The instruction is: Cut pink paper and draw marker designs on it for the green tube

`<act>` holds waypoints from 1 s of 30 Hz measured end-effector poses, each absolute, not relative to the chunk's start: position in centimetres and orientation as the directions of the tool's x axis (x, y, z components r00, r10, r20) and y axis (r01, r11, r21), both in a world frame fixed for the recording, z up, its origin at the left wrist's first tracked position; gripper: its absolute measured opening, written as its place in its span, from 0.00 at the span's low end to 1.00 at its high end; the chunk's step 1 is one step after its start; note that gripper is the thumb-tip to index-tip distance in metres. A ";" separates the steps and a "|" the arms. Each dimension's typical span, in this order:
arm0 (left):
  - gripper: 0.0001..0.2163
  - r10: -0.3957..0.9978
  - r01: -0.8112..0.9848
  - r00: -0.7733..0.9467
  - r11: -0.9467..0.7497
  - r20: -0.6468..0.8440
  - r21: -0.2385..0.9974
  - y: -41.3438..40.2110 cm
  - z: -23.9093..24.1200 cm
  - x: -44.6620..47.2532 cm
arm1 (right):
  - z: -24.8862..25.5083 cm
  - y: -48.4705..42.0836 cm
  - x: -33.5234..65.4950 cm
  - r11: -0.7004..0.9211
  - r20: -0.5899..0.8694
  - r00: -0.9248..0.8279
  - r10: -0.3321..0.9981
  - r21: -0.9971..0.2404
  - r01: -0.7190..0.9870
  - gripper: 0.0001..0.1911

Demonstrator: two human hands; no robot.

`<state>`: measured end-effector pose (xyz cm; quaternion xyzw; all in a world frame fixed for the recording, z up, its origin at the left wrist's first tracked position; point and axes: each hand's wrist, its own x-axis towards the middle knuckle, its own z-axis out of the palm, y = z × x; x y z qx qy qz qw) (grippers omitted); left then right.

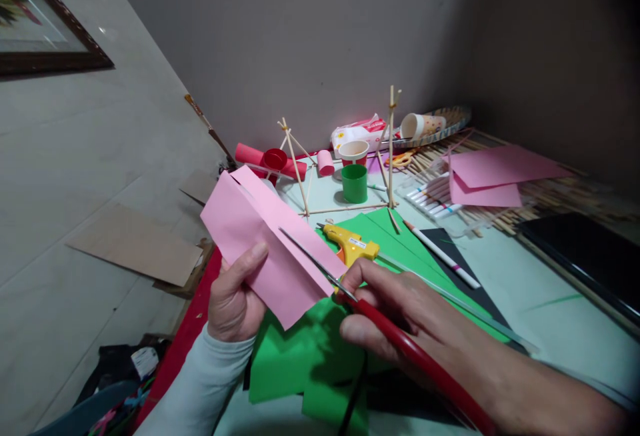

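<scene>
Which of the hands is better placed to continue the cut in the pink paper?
Probably the right hand: it holds the red-handled scissors, blades open on the pink paper. The left hand grips the sheet's lower edge.

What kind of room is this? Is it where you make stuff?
Probably a home craft corner. The left hand holds folded pink paper while the right hand works red-handled scissors. A yellow glue gun, green paper sheets and a stick frame lie on the table.
</scene>
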<state>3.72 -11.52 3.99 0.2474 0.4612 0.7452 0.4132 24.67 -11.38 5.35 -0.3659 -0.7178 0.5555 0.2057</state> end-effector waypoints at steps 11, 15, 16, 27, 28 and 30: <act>0.19 0.868 -0.448 -0.496 -0.253 -0.003 0.857 -11.5 3.7 3.7 | 5.2 -10.9 24.4 0.020 -0.175 -0.635 0.752 -0.958 0.287 0.24; 0.22 0.874 -0.495 -0.485 -0.260 -0.015 0.829 -11.7 3.7 3.9 | 4.9 -11.1 24.3 0.003 -0.151 -0.658 0.737 -0.974 0.226 0.25; 0.24 0.876 -0.503 -0.481 -0.263 -0.015 0.823 -11.7 3.7 3.9 | 5.0 -11.2 24.3 -0.004 -0.150 -0.660 0.736 -0.976 0.218 0.25; 0.33 0.885 -0.528 -0.465 -0.258 -0.021 0.809 -11.7 3.7 4.0 | 5.5 -11.5 24.5 -0.045 -0.193 -0.639 0.744 -0.970 0.240 0.20; 0.33 0.887 -0.527 -0.462 -0.256 -0.020 0.811 -11.7 3.7 4.0 | 5.4 -11.5 24.5 -0.040 -0.185 -0.641 0.745 -0.972 0.234 0.21; 0.33 0.890 -0.521 -0.455 -0.254 -0.013 0.815 -11.7 3.6 4.0 | 5.1 -11.4 24.5 -0.020 -0.167 -0.645 0.746 -0.973 0.230 0.22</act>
